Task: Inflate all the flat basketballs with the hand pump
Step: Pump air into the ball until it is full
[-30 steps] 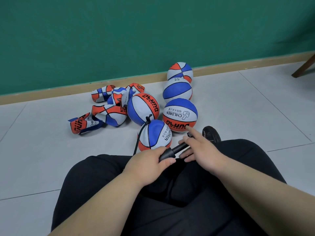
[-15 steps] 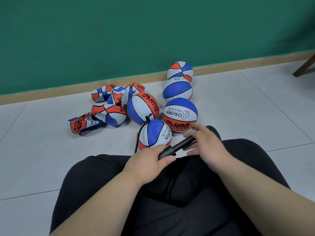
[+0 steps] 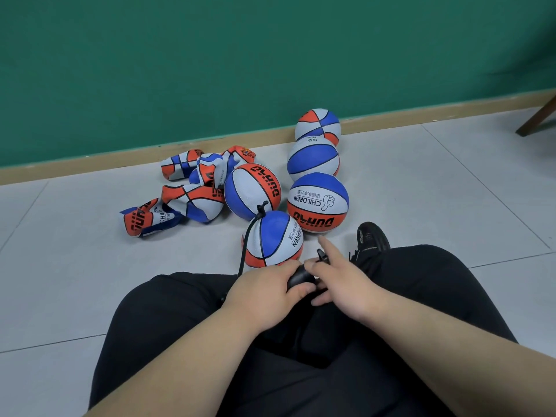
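My left hand grips the barrel of the black hand pump over my lap. My right hand holds the pump's handle close against the barrel, its index finger sticking out. The pump's black hose runs up to the valve on top of the nearest red, white and blue basketball, which looks round. Several inflated balls stand behind it, among them one marked CHILDREN. A heap of flat basketballs lies to the left.
I sit on a grey tiled floor with black trousers and a black shoe in view. A green wall with a tan skirting board runs behind the balls. A dark wooden leg shows at far right.
My right hand has pushed the pump handle in toward the barrel, closing the gap to my left hand. The balls have not moved.
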